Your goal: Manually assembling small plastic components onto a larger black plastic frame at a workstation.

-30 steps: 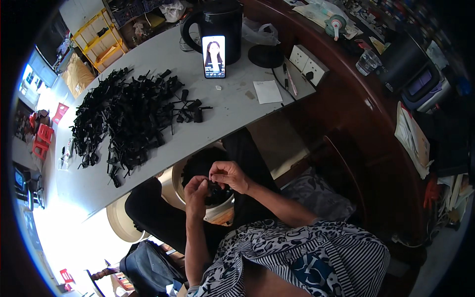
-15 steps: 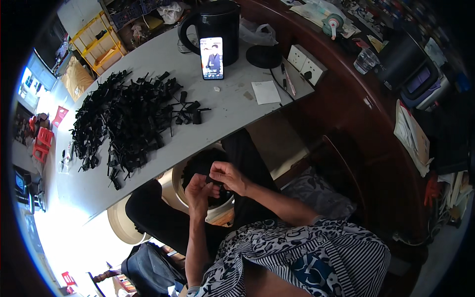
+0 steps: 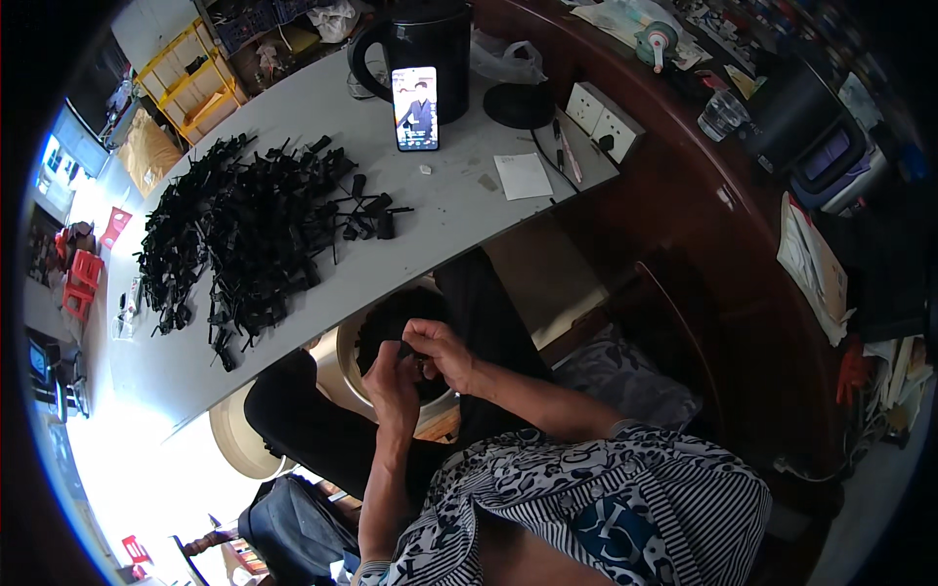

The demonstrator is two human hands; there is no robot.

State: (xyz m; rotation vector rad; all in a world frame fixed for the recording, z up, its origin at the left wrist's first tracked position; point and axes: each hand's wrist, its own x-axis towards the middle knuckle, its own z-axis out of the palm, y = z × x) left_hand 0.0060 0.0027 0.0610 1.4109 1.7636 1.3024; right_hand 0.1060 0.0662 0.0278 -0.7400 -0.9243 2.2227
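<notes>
Close together above a pale round tub (image 3: 349, 369) between my knees, both hands are closed in a pinch. A small black part (image 3: 405, 349) shows between the fingertips, mostly hidden by them. My left hand (image 3: 390, 388) grips it from the left, and my right hand (image 3: 442, 355) meets it from the right. Dark contents fill the tub below the hands; their kind cannot be made out. On the grey table (image 3: 430, 215) lies a big heap of small black plastic parts (image 3: 259, 225) with thin stems, a few lying loose at its right side.
A lit phone (image 3: 417, 109) leans against a black jug (image 3: 428, 49). To its right are a white paper (image 3: 523, 177), pens (image 3: 569, 156) and a power strip (image 3: 604, 122). A curved dark wooden counter (image 3: 703, 186) bounds the right. A backpack (image 3: 298, 523) sits at lower left.
My hands have drawn closer together, and my left fingers have curled in more. The small black part now shows between the fingertips. The whole view has shifted slightly.
</notes>
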